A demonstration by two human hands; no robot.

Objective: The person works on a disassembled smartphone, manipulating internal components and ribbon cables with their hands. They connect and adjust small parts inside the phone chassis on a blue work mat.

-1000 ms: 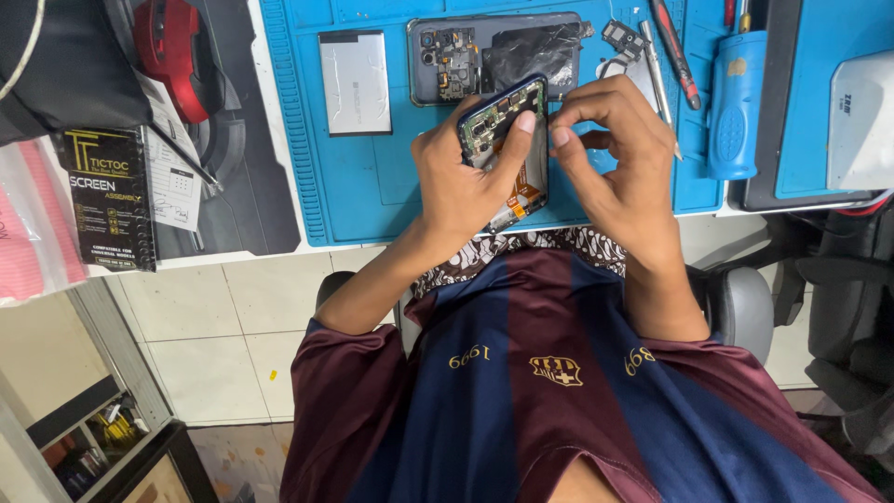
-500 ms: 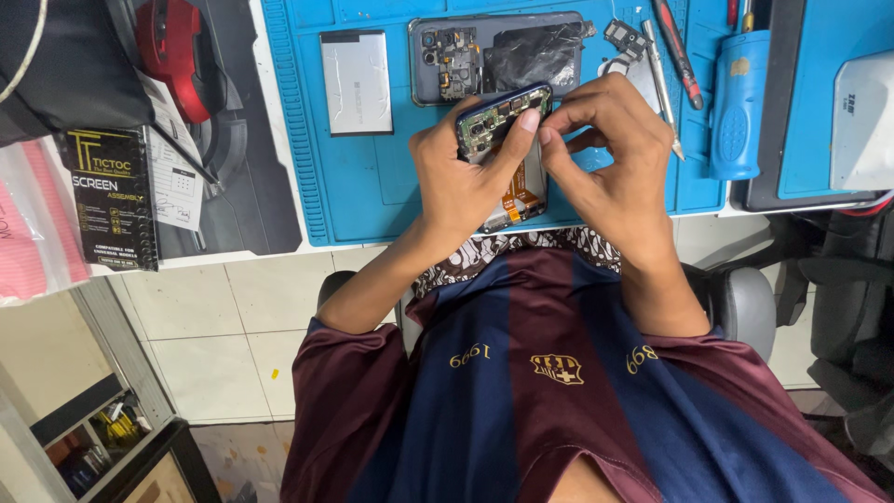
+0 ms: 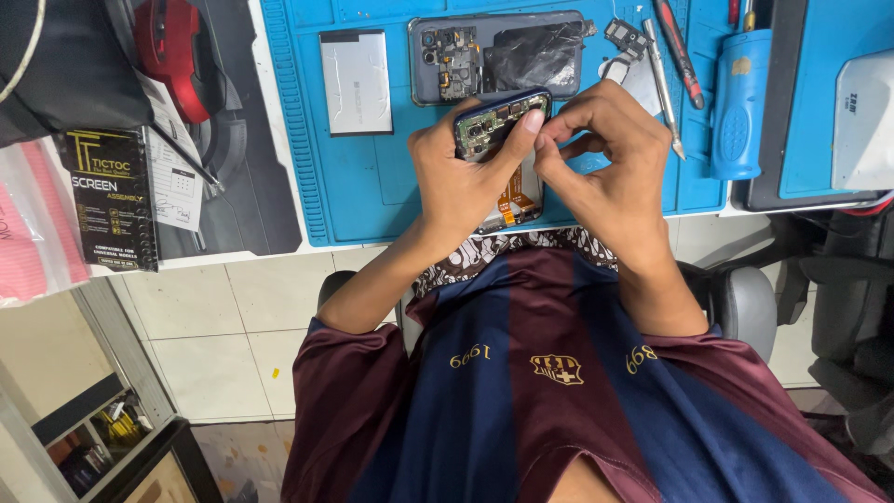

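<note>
My left hand (image 3: 461,177) grips an opened phone (image 3: 494,130) with bare circuit boards and an orange flex cable, held tilted above the blue work mat (image 3: 372,191). The left index finger lies across the phone's upper edge. My right hand (image 3: 610,163) meets it from the right, thumb and forefinger pinched together at the phone's top right corner. Whether something tiny sits between those fingertips is too small to tell. A second opened phone (image 3: 498,56) with a cracked black panel lies flat on the mat just beyond.
A grey battery (image 3: 355,81) lies left on the mat. Tweezers (image 3: 659,79), a red-handled screwdriver (image 3: 678,47) and a blue tool (image 3: 740,102) lie to the right. A black boxed screen part (image 3: 112,197), papers and a red object (image 3: 172,56) sit at left.
The phone has tilted a little, and my right fingers have shifted from its right side up to its top corner, closing into a tighter pinch.
</note>
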